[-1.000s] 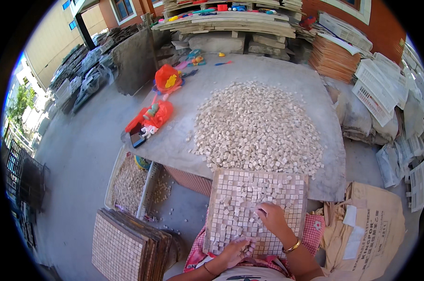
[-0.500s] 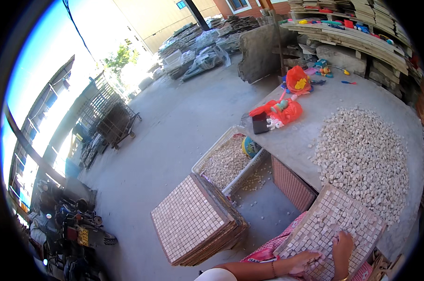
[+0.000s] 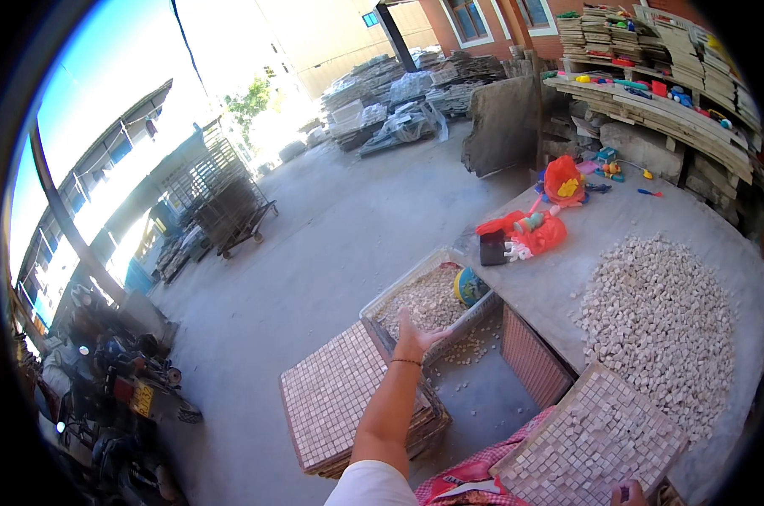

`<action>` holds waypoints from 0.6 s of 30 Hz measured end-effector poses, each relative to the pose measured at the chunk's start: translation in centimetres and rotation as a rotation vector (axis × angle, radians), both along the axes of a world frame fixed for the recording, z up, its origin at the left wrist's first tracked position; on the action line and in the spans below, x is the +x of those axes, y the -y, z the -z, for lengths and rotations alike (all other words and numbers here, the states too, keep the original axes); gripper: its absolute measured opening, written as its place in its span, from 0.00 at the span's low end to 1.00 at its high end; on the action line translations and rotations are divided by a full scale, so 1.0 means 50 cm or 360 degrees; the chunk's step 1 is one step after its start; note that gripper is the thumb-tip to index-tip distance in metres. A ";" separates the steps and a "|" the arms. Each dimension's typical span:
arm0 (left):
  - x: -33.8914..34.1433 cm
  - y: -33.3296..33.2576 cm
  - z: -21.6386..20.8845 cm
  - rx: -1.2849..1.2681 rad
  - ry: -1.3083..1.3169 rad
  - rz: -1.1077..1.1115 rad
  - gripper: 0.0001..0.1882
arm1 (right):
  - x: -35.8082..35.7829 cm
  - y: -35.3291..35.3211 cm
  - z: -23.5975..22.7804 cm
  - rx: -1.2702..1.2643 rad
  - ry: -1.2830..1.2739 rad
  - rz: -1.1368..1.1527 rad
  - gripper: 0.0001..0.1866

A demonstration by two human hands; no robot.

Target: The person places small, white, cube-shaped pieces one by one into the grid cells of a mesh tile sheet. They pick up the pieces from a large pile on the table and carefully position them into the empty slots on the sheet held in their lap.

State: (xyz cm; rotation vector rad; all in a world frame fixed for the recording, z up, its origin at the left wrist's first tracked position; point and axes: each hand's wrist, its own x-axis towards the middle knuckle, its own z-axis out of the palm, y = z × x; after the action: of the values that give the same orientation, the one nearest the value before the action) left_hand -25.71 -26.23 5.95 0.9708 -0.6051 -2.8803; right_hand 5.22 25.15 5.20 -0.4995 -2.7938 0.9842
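My left hand (image 3: 414, 336) stretches out over the near rim of a white plastic basket (image 3: 373, 310), thumb spread from the fingers. It is open, and I see nothing in it. Small pale stone cubes (image 3: 437, 295) fill the basket. Below my left forearm stands a stack of boards topped with a grid of square stone tiles (image 3: 336, 392). At the lower edge my right hand (image 3: 628, 492) is partly cut off, its fingers curled at a mosaic board (image 3: 580, 438); what they hold, if anything, is hidden. Loose cubes lie over that board's grid.
A large heap of stone cubes (image 3: 660, 320) covers the right of the grey table (image 3: 525, 291). Red plastic bags (image 3: 542, 236) and toys lie at its far end. A reddish board (image 3: 529, 358) leans against the table's side. Motorcycles (image 3: 129, 405) stand at the left.
My left hand has left the mosaic board and swung left and forward to the basket. My right hand has shifted down toward the lower edge. The view has shifted too.
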 end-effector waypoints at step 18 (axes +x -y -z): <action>0.164 -0.635 0.076 -0.3090 -0.1912 0.1146 0.20 | 0.052 0.053 0.003 -0.0353 -0.0184 -0.0002 0.07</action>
State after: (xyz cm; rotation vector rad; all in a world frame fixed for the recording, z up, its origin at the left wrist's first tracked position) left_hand -17.54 5.54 2.17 -1.1709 -2.5516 -1.0321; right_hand 7.81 22.50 5.07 -0.4506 -2.5981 1.2885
